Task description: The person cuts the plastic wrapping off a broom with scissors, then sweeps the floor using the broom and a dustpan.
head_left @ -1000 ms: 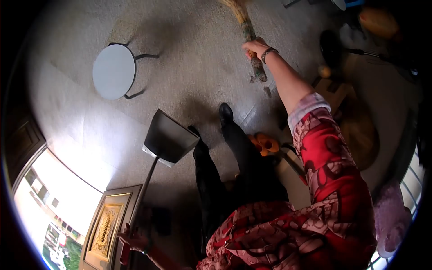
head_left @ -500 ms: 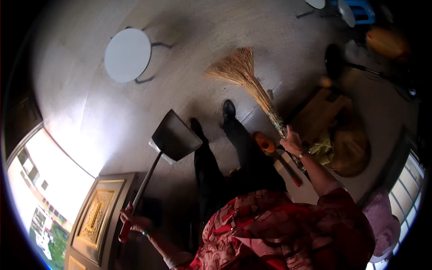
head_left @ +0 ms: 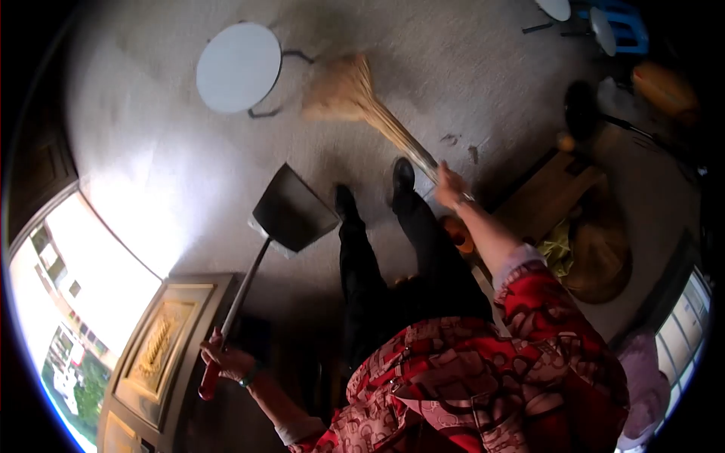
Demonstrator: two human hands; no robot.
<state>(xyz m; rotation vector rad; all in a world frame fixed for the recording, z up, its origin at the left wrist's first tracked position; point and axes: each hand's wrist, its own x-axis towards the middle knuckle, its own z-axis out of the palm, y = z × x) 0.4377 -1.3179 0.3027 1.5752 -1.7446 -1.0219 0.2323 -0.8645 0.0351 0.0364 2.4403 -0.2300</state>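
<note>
My left hand [head_left: 230, 361] is closed round the red handle of a long-handled dustpan [head_left: 294, 210], whose dark pan lies left of my feet. In my right hand [head_left: 451, 186] is the bound handle of a straw broom [head_left: 393, 130]. The broom's bristles fan out over the grey floor [head_left: 189, 162], up and left of my shoes, and are blurred. A round white-topped stool [head_left: 239, 67] stands to the left of the bristles. I cannot see clearly whether the bristles touch the floor.
A panelled door with gold carving [head_left: 157, 351] stands open at lower left, beside a bright doorway. On the right are a wooden board [head_left: 547, 192], a brown sack [head_left: 600, 257] and a yellow-green cloth [head_left: 556, 251]. More stools [head_left: 602, 32] and a black stand fan [head_left: 581, 111] are farther off.
My right hand has swung the broom leftward, its bristles nearing the round stool. The dustpan has barely moved in my left hand. The view has shifted slightly.
</note>
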